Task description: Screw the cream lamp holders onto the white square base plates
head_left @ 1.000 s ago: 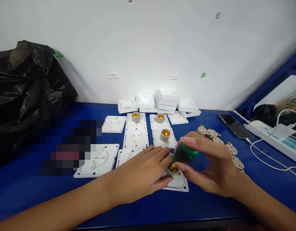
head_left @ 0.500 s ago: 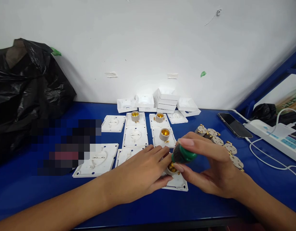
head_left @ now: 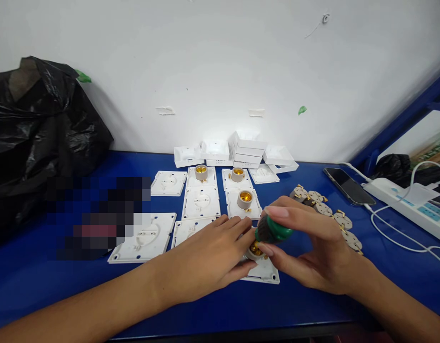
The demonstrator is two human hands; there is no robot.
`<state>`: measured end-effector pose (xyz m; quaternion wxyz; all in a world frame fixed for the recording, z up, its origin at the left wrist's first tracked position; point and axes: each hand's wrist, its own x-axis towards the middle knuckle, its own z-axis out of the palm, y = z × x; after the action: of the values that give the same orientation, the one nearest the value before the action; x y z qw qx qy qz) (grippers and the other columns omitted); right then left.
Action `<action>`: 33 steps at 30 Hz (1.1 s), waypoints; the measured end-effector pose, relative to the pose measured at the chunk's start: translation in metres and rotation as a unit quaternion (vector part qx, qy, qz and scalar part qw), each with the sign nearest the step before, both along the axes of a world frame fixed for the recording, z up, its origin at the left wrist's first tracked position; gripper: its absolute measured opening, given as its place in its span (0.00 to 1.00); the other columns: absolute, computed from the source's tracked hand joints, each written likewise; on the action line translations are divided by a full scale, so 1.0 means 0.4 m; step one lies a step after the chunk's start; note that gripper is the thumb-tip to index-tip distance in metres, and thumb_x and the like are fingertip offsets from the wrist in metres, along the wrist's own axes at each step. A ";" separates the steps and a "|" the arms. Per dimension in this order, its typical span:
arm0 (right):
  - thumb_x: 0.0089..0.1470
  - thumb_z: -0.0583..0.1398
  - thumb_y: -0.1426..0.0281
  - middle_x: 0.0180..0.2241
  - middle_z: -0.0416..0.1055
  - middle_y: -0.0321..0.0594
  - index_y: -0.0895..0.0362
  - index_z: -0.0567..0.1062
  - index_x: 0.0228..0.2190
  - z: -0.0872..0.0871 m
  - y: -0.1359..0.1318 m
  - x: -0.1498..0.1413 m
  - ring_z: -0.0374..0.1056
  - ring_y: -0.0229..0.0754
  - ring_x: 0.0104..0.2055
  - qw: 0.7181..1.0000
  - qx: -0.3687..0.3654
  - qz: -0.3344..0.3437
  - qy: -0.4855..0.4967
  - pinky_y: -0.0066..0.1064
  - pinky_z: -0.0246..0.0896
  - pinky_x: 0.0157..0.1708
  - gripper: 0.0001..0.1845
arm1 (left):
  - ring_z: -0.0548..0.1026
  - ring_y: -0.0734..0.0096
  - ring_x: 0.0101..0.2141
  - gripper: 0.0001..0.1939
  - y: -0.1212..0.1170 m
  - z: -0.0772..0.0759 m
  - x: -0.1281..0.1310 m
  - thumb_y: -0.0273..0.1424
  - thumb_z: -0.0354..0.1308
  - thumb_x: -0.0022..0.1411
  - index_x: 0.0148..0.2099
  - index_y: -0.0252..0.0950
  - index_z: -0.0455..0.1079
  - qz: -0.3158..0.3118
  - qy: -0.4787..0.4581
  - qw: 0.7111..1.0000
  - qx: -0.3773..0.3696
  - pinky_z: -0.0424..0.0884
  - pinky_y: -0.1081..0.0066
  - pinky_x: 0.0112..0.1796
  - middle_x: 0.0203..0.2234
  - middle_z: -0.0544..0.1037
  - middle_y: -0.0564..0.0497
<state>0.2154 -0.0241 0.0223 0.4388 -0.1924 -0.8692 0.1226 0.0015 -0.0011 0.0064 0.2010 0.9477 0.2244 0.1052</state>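
My right hand (head_left: 313, 247) is closed on the green handle of a screwdriver (head_left: 277, 231), thumb and fingers around it. Its lower end goes down toward a lamp socket (head_left: 255, 255) with a brass-coloured inside; the tip is hidden. That socket sits on a white square plate (head_left: 268, 274) near the table's front. My left hand (head_left: 216, 259) is closed around the socket's left side and holds it against the plate. Farther back, a lamp socket (head_left: 245, 199) stands upright on another plate, and two more stand on plates behind it. Several plates to the left bear no socket.
White box-like covers (head_left: 248, 145) are stacked against the wall. Loose sockets (head_left: 343, 220) lie right of my right hand, near a phone (head_left: 348, 186), a white cable and a power strip (head_left: 413, 205). A black plastic bag (head_left: 45, 143) stands at left, beside a blurred-out patch.
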 end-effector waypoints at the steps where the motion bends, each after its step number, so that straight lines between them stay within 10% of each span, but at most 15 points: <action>1: 0.56 0.62 0.85 0.38 0.68 0.37 0.50 0.57 0.67 0.001 0.000 -0.001 0.62 0.41 0.35 1.000 0.001 -0.001 -0.001 0.38 0.59 0.30 0.44 | 0.74 0.52 0.50 0.09 0.000 0.000 0.000 0.30 0.58 0.72 0.52 0.35 0.68 0.001 -0.001 1.000 0.000 0.71 0.58 0.49 0.50 0.74 0.42; 33: 0.57 0.61 0.84 0.37 0.69 0.37 0.47 0.55 0.68 0.006 0.000 0.001 0.64 0.42 0.35 1.000 -0.005 -0.011 -0.025 0.38 0.62 0.31 0.43 | 0.75 0.52 0.53 0.14 0.006 -0.019 -0.006 0.34 0.55 0.74 0.59 0.39 0.67 0.000 -0.058 0.998 -0.030 0.71 0.56 0.53 0.52 0.75 0.43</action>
<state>0.2160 -0.0240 0.0247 0.4177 -0.2074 -0.8768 0.1170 -0.0008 0.0015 -0.0012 0.2421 0.9337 0.2152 0.1527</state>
